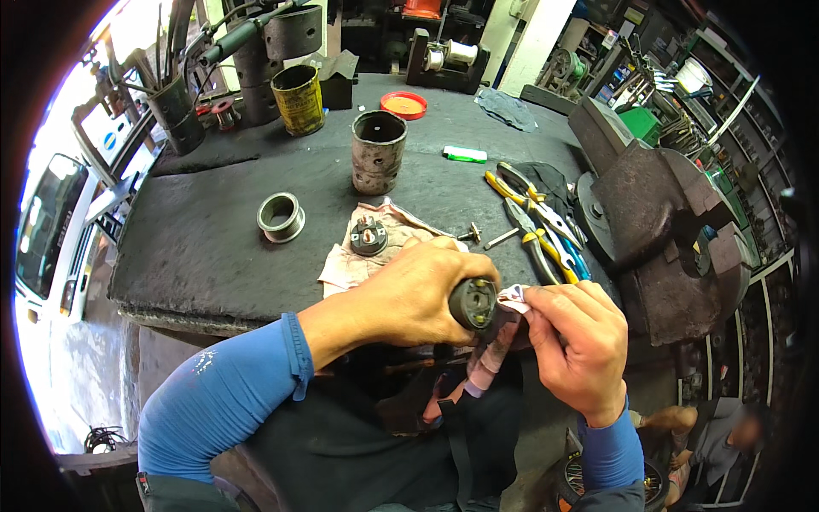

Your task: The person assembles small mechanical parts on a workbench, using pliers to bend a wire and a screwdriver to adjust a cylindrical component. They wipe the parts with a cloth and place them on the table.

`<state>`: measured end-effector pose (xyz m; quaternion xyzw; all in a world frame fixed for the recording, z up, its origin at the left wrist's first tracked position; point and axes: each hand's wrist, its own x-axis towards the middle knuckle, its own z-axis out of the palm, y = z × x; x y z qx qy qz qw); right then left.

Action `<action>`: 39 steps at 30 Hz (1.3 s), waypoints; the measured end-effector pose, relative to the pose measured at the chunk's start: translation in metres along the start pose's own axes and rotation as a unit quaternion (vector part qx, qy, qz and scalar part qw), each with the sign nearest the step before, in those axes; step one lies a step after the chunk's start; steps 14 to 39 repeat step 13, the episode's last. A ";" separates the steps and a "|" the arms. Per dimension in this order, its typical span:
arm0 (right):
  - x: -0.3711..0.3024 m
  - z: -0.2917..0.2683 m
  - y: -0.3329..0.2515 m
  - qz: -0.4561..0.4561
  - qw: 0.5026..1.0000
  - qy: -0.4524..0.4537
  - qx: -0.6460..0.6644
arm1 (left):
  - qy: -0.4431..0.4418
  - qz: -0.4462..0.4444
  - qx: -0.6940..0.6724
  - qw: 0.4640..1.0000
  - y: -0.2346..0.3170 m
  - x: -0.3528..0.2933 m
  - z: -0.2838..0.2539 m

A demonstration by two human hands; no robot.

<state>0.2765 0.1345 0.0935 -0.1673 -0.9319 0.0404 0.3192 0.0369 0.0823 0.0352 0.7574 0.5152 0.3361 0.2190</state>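
My left hand [414, 294] wraps round a dark cylindrical solenoid housing [474, 305], its round end tilted toward me and to the right. Brass-coloured spots show on that end. In my right hand [582, 337] a corner of a pale pink rag [514, 298] is pinched between thumb and fingers, close beside the housing's end. Whether rag and housing touch I cannot tell. Beyond my left hand, a black round terminal cap [368, 236] with copper-coloured posts lies on a spread pinkish cloth [341, 266]. A small metal plunger [471, 232] rests by that cloth's right edge.
On the dark workbench [196, 230] stand a metal ring [281, 218], a worn cylinder [378, 154] and a yellow can [298, 101]. Several pliers [533, 226] lie right, beside a big vise [657, 230]. A red lid [403, 105] is farther back. Another person [717, 444] sits lower right.
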 end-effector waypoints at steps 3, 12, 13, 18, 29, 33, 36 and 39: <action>0.001 0.004 0.002 -0.025 0.999 -0.026 -0.014 | -0.017 -0.023 0.017 0.999 0.008 -0.003 0.001; -0.004 0.000 0.007 -0.066 0.993 -0.084 -0.051 | -0.075 -0.050 0.055 0.994 0.020 0.002 0.000; -0.005 0.001 0.007 -0.073 0.992 -0.085 -0.060 | -0.088 -0.062 0.056 0.993 0.023 0.005 -0.002; -0.005 0.001 0.007 -0.073 0.992 -0.085 -0.060 | -0.088 -0.062 0.056 0.993 0.023 0.005 -0.002; -0.005 0.001 0.007 -0.073 0.992 -0.085 -0.060 | -0.088 -0.062 0.056 0.993 0.023 0.005 -0.002; -0.005 0.001 0.007 -0.073 0.992 -0.085 -0.060 | -0.088 -0.062 0.056 0.993 0.023 0.005 -0.002; -0.005 0.001 0.007 -0.073 0.992 -0.085 -0.060 | -0.088 -0.062 0.056 0.993 0.023 0.005 -0.002; -0.005 0.001 0.007 -0.073 0.992 -0.085 -0.060 | -0.088 -0.062 0.056 0.993 0.023 0.005 -0.002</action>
